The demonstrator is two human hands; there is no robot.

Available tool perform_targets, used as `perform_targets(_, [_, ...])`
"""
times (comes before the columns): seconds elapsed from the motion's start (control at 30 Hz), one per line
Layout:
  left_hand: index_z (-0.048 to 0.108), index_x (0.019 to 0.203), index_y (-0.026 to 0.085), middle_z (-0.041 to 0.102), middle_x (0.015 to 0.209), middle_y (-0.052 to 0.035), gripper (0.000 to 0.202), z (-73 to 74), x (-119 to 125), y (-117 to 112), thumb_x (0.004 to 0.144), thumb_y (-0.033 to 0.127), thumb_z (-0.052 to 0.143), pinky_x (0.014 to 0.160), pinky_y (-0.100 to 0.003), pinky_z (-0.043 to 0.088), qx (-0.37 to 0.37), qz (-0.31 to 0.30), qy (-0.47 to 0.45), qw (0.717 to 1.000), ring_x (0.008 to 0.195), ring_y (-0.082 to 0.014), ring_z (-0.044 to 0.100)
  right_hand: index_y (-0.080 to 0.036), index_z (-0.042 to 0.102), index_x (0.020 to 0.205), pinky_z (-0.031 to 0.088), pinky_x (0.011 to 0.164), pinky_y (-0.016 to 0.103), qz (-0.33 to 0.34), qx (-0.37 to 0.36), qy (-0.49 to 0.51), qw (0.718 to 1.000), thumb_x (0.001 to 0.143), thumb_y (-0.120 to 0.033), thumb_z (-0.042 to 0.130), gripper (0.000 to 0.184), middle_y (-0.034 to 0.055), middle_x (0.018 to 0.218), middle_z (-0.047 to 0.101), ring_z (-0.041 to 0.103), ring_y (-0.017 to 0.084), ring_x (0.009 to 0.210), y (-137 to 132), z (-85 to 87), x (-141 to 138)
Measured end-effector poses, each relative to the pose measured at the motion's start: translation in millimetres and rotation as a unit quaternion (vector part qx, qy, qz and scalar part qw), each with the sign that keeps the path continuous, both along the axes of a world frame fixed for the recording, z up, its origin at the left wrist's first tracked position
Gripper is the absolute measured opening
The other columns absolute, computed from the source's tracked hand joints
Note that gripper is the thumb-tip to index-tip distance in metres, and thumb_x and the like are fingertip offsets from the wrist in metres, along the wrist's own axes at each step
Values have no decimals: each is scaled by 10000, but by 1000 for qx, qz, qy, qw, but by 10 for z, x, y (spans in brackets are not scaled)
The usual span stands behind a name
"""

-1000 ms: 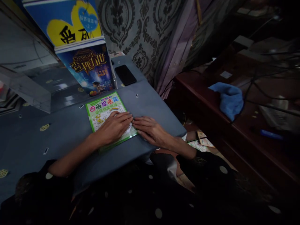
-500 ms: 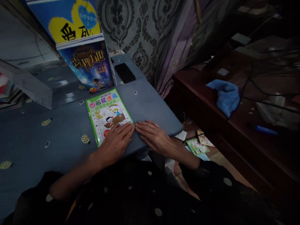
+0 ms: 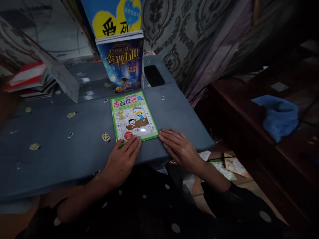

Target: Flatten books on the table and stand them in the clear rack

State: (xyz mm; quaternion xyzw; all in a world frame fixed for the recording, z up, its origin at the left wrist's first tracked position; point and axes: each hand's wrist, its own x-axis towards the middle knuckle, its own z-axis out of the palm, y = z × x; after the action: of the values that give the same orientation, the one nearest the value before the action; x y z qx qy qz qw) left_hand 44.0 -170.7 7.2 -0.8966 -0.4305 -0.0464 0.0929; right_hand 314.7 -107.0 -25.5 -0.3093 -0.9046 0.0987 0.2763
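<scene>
A thin green-edged picture book (image 3: 136, 116) lies face up on the blue-grey tablecloth, with a cartoon of two children in a boat on its cover. My left hand (image 3: 123, 157) rests at its near left edge, fingers stretched out and the fingertips on the lower cover. Flat on the cloth, my right hand (image 3: 179, 146) has its fingers extended, the tips touching the book's near right corner. Neither hand grips anything.
Behind the picture book stand upright books, a dark blue one (image 3: 123, 68) in front. A black phone (image 3: 154, 75) lies to their right. Stacked books (image 3: 32, 78) are at the left beside a clear acrylic stand (image 3: 66, 81). A blue cloth (image 3: 280, 116) lies on the dark red furniture (image 3: 239, 122).
The view has turned left, so things appear further right. My left hand has slid left along the book's near edge, away from my right hand, uncovering more of the cover.
</scene>
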Motion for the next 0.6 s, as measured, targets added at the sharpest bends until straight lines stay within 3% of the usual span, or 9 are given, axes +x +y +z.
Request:
perform_targets(0.27, [551, 1401, 115, 579, 1453, -150, 443, -32, -364, -334, 991, 108, 384, 990, -449, 445, 6, 61, -37, 997, 1318, -280, 555, -188, 538, 1432, 529, 1035, 560, 7, 23, -14, 1000, 1008, -145, 470, 432, 128, 1323, 688, 616, 271, 1279, 14, 25, -13])
perform_targets(0.47, [574, 1362, 74, 643, 1359, -177, 411, -75, -383, -401, 998, 124, 389, 957, -431, 458, 20, 78, -67, 994, 1227, -284, 602, -185, 592, 1380, 536, 1018, 565, 6, 32, -30, 999, 1007, -174, 491, 387, 129, 1301, 700, 626, 281, 1260, 39, 68, -7])
perform_targets(0.6, [558, 1370, 60, 644, 1342, -186, 428, -112, -370, -409, 977, 93, 393, 952, -431, 458, 26, 79, -82, 993, 1224, -287, 597, -182, 631, 1336, 492, 1073, 568, 43, 27, -49, 997, 1012, -195, 482, 357, 127, 1325, 687, 599, 274, 1296, 73, 217, -171])
